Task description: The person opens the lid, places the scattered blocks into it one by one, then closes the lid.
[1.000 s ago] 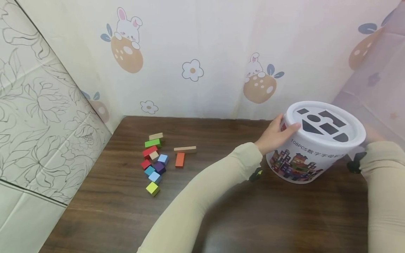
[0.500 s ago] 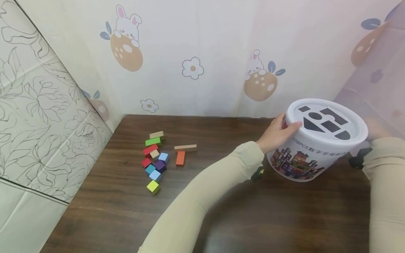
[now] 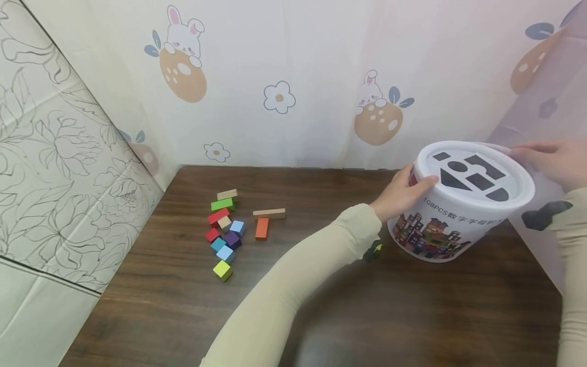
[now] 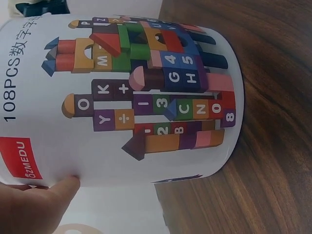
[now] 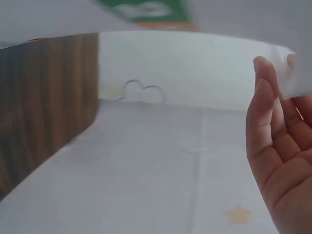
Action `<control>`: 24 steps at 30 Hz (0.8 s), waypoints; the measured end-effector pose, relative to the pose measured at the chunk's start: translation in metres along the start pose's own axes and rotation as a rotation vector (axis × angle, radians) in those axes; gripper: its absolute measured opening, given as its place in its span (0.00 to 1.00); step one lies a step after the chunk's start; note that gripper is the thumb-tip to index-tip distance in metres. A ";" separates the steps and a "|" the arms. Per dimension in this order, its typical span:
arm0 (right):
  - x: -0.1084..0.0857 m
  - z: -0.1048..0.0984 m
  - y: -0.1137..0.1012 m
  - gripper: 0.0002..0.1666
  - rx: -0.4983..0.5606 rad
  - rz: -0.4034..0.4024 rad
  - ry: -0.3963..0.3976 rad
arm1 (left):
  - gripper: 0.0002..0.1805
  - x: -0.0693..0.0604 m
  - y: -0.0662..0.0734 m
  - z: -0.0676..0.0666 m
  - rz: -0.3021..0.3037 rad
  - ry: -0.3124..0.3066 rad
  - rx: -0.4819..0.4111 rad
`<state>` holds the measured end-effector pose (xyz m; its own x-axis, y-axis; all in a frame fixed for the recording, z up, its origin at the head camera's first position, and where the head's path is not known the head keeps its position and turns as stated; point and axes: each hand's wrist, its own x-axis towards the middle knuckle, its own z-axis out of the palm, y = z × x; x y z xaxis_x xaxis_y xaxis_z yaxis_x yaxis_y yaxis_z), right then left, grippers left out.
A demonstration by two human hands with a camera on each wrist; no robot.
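A white printed bucket with a lid of dark cut-out shapes stands at the table's right. The left hand grips its left side, thumb over the lid's rim and fingers partly hidden behind the wall. In the left wrist view, that thumb and hand lie against the bucket near a red label. At the lid's right edge, the right hand pinches a white strip that looks like a handle. In the right wrist view, the right hand has curled fingers touching a translucent white piece.
Several small coloured blocks lie left on the dark wooden table, among them a yellow cube, a green block and an orange block. Patterned curtain hangs along the table's back and right.
The right hand has risen from behind the bucket's right side to the lid's edge, where its fingers now show. The left hand keeps its grip. The bucket has hardly moved.
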<state>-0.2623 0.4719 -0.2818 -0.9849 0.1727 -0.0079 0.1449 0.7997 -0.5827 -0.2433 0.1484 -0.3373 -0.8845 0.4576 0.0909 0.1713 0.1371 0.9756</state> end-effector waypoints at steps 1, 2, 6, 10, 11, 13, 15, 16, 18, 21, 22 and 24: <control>-0.001 -0.003 -0.003 0.06 0.007 -0.010 -0.001 | 0.27 0.000 0.000 0.000 -0.003 0.000 -0.001; 0.000 -0.006 -0.006 0.08 0.025 -0.015 -0.004 | 0.27 0.000 0.000 0.000 0.000 -0.001 -0.003; 0.004 -0.015 -0.012 0.13 0.010 -0.064 -0.037 | 0.27 0.000 -0.001 0.001 0.011 -0.002 -0.003; 0.004 -0.022 -0.022 0.13 -0.060 -0.095 -0.079 | 0.27 0.000 -0.001 0.001 0.028 -0.014 -0.009; 0.003 -0.023 -0.025 0.15 -0.052 -0.105 -0.094 | 0.27 0.000 -0.001 0.001 0.032 -0.018 -0.012; 0.001 -0.024 -0.032 0.17 -0.054 -0.122 -0.114 | 0.27 -0.001 -0.001 0.001 0.039 -0.023 -0.015; -0.002 -0.026 -0.039 0.19 -0.057 -0.149 -0.124 | 0.27 -0.001 0.000 0.001 0.046 -0.028 -0.015; -0.004 -0.026 -0.043 0.20 -0.058 -0.160 -0.124 | 0.27 -0.002 0.000 0.001 0.046 -0.027 -0.014; -0.009 -0.026 -0.051 0.20 -0.093 -0.181 -0.123 | 0.28 -0.003 0.000 0.002 0.042 -0.021 -0.005; -0.013 -0.026 -0.062 0.22 -0.165 -0.191 -0.121 | 0.28 -0.004 0.001 0.002 0.023 -0.008 0.009; -0.015 -0.025 -0.066 0.25 -0.192 -0.193 -0.121 | 0.28 -0.004 0.001 0.002 0.016 -0.002 0.014; -0.017 -0.025 -0.074 0.31 -0.222 -0.209 -0.120 | 0.28 -0.004 0.000 0.002 0.012 0.004 0.019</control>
<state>-0.2542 0.4245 -0.2183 -0.9977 -0.0664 -0.0104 -0.0571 0.9190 -0.3902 -0.2387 0.1483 -0.3380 -0.8841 0.4557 0.1033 0.1900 0.1486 0.9705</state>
